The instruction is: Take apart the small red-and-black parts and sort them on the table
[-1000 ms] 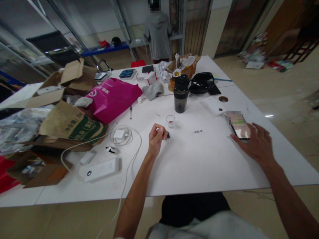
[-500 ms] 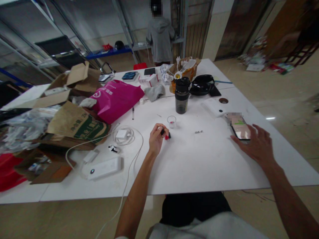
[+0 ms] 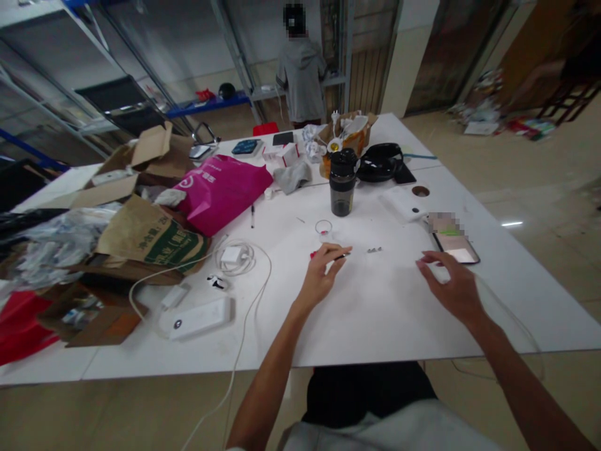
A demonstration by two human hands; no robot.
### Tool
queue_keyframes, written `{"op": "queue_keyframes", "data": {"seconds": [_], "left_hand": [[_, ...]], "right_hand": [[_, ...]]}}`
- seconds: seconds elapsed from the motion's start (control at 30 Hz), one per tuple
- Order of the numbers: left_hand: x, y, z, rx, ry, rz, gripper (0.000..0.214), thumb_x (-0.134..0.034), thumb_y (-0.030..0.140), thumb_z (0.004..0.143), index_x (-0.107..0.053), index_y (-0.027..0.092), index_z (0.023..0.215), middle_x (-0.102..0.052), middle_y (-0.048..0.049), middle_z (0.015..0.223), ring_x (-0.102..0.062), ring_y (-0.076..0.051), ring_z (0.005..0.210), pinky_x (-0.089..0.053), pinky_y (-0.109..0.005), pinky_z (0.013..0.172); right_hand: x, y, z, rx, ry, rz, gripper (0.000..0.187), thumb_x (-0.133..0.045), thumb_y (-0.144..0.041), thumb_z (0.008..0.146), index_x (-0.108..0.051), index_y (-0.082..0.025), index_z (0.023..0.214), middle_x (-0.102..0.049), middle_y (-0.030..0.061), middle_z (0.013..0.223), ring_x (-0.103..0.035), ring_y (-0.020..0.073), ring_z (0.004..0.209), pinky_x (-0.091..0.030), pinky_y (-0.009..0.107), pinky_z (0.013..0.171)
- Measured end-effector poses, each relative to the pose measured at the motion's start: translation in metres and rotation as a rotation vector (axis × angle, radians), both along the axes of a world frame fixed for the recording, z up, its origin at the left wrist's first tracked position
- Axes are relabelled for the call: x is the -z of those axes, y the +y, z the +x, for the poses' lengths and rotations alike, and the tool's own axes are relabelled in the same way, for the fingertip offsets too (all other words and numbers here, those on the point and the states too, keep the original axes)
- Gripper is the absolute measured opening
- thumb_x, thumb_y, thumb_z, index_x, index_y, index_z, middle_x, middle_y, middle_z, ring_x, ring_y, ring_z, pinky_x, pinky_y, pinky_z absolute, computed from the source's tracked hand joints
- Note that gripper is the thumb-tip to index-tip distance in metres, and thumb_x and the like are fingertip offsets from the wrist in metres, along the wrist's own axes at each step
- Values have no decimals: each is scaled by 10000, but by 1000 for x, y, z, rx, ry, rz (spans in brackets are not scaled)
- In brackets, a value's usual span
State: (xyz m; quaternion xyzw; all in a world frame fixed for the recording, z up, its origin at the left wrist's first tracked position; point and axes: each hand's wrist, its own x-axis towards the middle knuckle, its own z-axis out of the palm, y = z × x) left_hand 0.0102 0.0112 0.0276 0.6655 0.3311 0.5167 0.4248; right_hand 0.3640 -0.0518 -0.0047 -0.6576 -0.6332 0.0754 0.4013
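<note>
In the head view, pinching a small dark piece (image 3: 344, 256) between thumb and finger of the left hand (image 3: 320, 274), left of the small metal pieces (image 3: 374, 250) and nearer than the clear cup (image 3: 323, 229). Holding the right hand (image 3: 453, 289) just beside the phone (image 3: 454, 243), with thumb and finger parted.

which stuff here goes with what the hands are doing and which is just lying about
Probably in use:
small dark piece in the left hand
red piece beside that hand
small metal pieces
clear cup

Probably just lying about:
phone near the right hand
dark bottle
pink bag
white adapter
</note>
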Motion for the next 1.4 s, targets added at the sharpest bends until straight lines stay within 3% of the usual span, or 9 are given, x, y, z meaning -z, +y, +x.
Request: {"op": "queue_keyframes", "data": {"seconds": [0.1,0.2,0.47,0.67,0.83,1.0,1.17,1.27,1.4], "left_hand": [[5,-20,22,131,93,64,307,-774,392,1173,-886,287,1439,-856,-141,1269,-807,-274,1157,-650,-458,1063],[9,-38,39,178,121,102,270,-759,383,1182,-885,272,1394,-895,-140,1291,-846,-290,1215,-674,-480,1124],[23,-51,41,71,260,78,337,-689,528,1203,-909,275,1234,-903,-139,1190,-868,-305,1118,-723,-489,1071],[20,-52,41,87,286,-56,467,-699,681,1160,-927,277,1207,-885,-102,1024,-811,-270,869,-675,-422,938],[10,-53,45,196,189,-479,544,-731,709,1116,-850,207,941,-728,-13,709,-625,-158,587,-524,-301,656],[2,-54,44,466,-13,-793,676,-825,855,966,-716,189,950,-719,-12,689,-556,-124,479,-405,-273,501],[-4,-58,46,368,33,-698,657,-854,826,967,-744,180,1008,-741,-17,725,-565,-117,528,-417,-268,542],[-6,-61,49,286,119,-594,622,-866,789,982,-797,180,1089,-757,-10,755,-580,-122,593,-445,-267,604],[-10,-62,50,366,143,-613,614,-822,781,1024,-785,175,1112,-769,-10,765,-567,-119,601,-441,-267,617]], "right_hand": [[-16,-10,-40,-183,217,-212,498,-687,-719,1103,-806,-270,1284,-892,106,1043,-826,306,945,-642,431,807],[-28,-14,-68,-337,380,-374,522,-630,-756,1136,-811,-273,1059,-853,72,911,-802,266,880,-568,371,706],[-29,-5,-72,-551,515,-548,660,-652,-840,1089,-757,-257,799,-751,33,722,-647,184,653,-544,346,650],[-23,-8,-70,-470,506,-434,618,-672,-818,1088,-748,-271,812,-767,33,758,-685,205,712,-590,364,703],[-21,-13,-61,-441,324,-317,435,-724,-713,1099,-860,-304,1042,-872,50,924,-797,261,853,-643,414,839],[-25,-20,-52,-521,325,-311,345,-744,-643,1105,-882,-327,1097,-913,69,1084,-850,289,980,-690,440,932],[-28,-22,-51,-513,486,-339,403,-879,-673,1005,-824,-295,1131,-863,90,1104,-818,274,1011,-698,408,890],[-30,-22,-53,-501,555,-414,467,-828,-722,1034,-760,-261,1005,-798,49,923,-746,211,836,-652,349,776],[-34,-22,-51,-518,517,-431,487,-796,-736,1054,-783,-256,979,-766,25,855,-708,188,779,-599,318,718]]}}
